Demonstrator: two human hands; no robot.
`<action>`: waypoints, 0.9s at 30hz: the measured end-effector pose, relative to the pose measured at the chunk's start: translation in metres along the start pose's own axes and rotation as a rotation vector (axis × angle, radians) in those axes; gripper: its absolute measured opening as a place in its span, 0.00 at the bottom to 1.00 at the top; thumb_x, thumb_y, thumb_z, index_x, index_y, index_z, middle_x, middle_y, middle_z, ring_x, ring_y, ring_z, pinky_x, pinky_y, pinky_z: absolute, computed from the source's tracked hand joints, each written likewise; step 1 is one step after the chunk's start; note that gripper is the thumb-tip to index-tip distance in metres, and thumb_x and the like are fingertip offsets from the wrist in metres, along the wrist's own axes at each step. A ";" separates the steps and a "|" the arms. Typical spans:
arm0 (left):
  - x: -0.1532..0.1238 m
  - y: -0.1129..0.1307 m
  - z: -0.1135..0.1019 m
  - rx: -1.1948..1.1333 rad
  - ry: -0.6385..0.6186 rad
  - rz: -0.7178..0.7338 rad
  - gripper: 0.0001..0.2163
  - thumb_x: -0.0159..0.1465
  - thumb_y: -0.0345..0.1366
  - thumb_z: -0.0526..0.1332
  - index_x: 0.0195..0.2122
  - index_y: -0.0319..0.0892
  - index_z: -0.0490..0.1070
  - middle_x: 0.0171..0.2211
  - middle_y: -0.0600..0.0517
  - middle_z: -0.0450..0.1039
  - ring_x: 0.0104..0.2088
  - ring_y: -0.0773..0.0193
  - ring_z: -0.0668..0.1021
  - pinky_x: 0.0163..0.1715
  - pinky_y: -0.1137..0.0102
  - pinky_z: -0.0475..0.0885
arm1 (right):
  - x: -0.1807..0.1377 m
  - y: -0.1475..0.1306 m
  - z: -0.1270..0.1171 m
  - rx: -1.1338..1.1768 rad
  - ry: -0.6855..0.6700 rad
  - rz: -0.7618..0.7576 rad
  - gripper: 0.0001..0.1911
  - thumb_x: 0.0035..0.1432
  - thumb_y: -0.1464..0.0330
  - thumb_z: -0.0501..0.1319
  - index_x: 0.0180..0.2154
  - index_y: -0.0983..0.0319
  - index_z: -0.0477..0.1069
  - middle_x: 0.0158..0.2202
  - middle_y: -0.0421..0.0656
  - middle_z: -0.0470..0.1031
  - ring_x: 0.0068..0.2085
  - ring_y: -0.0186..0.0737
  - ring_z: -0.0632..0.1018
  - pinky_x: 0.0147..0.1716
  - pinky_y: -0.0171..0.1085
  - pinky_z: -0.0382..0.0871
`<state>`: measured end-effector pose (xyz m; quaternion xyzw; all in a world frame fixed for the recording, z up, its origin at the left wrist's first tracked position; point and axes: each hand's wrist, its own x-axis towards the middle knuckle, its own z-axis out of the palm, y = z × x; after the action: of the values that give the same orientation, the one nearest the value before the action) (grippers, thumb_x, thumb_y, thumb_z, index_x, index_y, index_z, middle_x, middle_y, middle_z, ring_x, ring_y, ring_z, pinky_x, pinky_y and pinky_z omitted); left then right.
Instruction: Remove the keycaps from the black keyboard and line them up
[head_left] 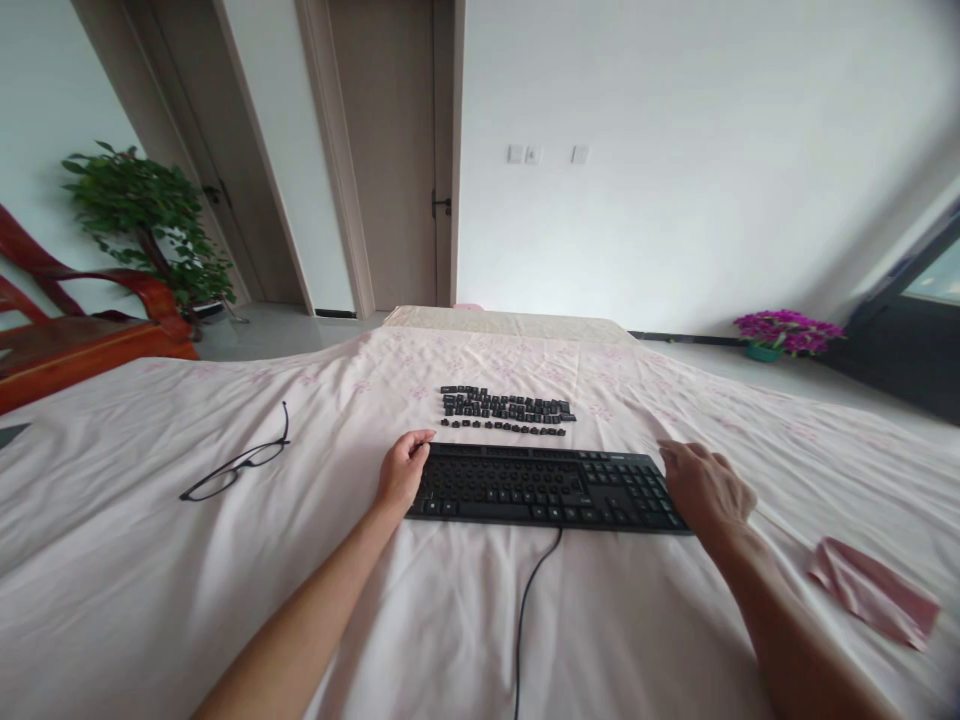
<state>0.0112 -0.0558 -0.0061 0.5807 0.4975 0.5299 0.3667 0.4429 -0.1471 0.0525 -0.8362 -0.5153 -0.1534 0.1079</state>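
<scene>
A black computer keyboard (525, 512) lies on the pale pink floral cloth, many of its letter keycaps off while the number pad at the right still has its keys. My left hand (403, 472) is closed on the keyboard's left end, thumb and fingers pinching near its far corner. At the opposite end, my right hand (705, 485) grips the right edge, its fingers bent by the far corner and partly hidden. Loose black keycaps (502, 408) stand in several rows just beyond the keyboard. From the near edge a black cable (527, 600) runs down toward me.
Black-framed glasses (238, 468) rest on the cloth (180, 590) at the left. A folded pink cloth (874, 592) lies at the right. Beyond are a wooden chair (97, 345), a green plant (142, 220), a door (386, 150) and purple flowers (787, 330).
</scene>
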 end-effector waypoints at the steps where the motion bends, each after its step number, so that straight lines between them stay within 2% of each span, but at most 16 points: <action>1: 0.000 0.000 0.000 -0.002 0.000 0.004 0.12 0.58 0.32 0.57 0.42 0.42 0.74 0.45 0.47 0.76 0.47 0.57 0.76 0.52 0.62 0.67 | -0.002 0.003 0.003 0.003 -0.025 0.005 0.20 0.66 0.59 0.45 0.51 0.50 0.71 0.50 0.43 0.73 0.48 0.50 0.71 0.39 0.43 0.65; 7: -0.001 0.005 0.001 -0.031 0.014 0.010 0.12 0.57 0.33 0.57 0.41 0.39 0.74 0.42 0.47 0.77 0.45 0.58 0.77 0.51 0.63 0.68 | -0.013 0.005 0.012 0.033 -0.158 0.001 0.22 0.66 0.59 0.43 0.50 0.50 0.73 0.49 0.46 0.74 0.48 0.52 0.73 0.40 0.46 0.66; 12: -0.003 0.007 0.000 -0.038 0.023 0.003 0.12 0.56 0.34 0.57 0.40 0.39 0.74 0.42 0.46 0.78 0.45 0.57 0.77 0.50 0.63 0.68 | -0.016 0.006 0.009 0.079 -0.195 0.050 0.23 0.66 0.58 0.43 0.51 0.51 0.72 0.50 0.48 0.74 0.46 0.53 0.75 0.40 0.46 0.67; 27: -0.004 0.007 0.002 -0.033 0.038 0.004 0.13 0.54 0.39 0.60 0.39 0.39 0.75 0.39 0.46 0.78 0.43 0.56 0.77 0.49 0.62 0.68 | -0.022 0.010 0.009 0.140 -0.182 0.035 0.24 0.66 0.57 0.42 0.52 0.54 0.71 0.51 0.49 0.73 0.47 0.51 0.75 0.41 0.45 0.68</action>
<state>0.0148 -0.0611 -0.0009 0.5654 0.4944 0.5495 0.3659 0.4437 -0.1669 0.0362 -0.8461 -0.5176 -0.0382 0.1216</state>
